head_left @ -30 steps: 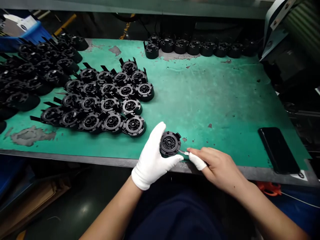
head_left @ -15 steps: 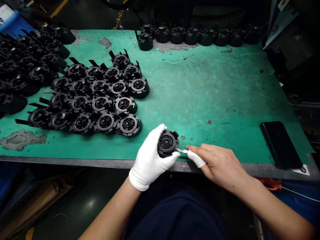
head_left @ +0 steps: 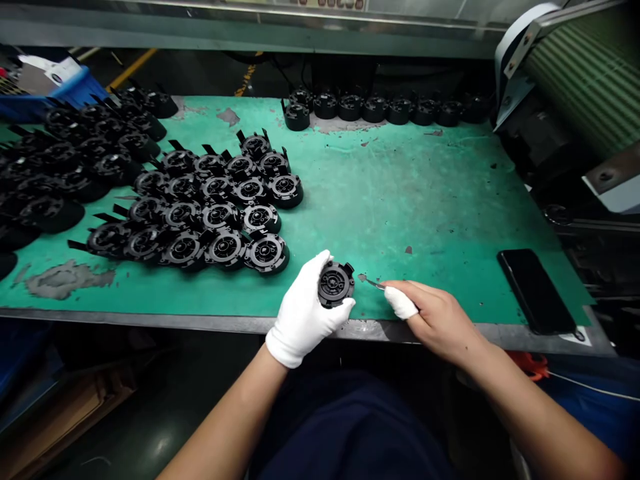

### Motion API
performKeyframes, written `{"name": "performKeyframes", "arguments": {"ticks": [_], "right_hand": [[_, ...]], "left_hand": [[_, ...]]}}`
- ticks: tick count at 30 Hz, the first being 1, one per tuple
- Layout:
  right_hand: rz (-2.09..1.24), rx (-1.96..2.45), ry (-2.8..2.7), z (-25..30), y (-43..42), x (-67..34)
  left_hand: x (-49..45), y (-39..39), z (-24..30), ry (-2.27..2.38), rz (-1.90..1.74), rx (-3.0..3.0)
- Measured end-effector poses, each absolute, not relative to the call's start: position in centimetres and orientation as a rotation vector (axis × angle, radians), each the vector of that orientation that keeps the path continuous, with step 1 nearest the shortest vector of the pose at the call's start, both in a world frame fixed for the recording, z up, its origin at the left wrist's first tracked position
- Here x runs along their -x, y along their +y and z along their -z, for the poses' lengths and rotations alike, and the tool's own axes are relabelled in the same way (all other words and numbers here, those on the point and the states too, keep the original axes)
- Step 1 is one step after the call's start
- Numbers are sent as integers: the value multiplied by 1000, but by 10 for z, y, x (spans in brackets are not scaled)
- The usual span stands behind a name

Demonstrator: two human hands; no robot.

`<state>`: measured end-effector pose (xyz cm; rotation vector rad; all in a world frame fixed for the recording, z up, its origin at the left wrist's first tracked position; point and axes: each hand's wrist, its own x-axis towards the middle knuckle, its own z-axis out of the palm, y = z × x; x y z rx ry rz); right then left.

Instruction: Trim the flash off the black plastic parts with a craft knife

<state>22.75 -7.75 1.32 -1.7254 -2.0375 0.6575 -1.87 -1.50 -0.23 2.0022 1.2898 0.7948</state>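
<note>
Near the front edge of the bench (head_left: pixel 400 193), a round black part (head_left: pixel 334 284) is pinched in the grip of the gloved left hand (head_left: pixel 305 310); its underside is hidden. By the right hand (head_left: pixel 443 320) a thin tool (head_left: pixel 375 285) is pinched, its handle covered. At the bench's left end, dark parts (head_left: pixel 77 179) are cut off.

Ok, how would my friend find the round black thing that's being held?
Find the green tabletop, then look along its nearest side for the white-gloved left hand. The round black part is in that hand's grip. Unlike the similar black parts standing on the tabletop, it's the only one held.
</note>
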Motion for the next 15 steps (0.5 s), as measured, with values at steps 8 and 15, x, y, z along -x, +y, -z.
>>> {"name": "performKeyframes", "arguments": {"ticks": [8, 15], "right_hand": [[-1281, 1283, -1504, -18, -105, -178], [-1468, 1279, -835, -10, -142, -119]], "left_hand": [[30, -32, -45, 1147, -642, -1605], [39, -89, -49, 1273, -988, -1692]]}}
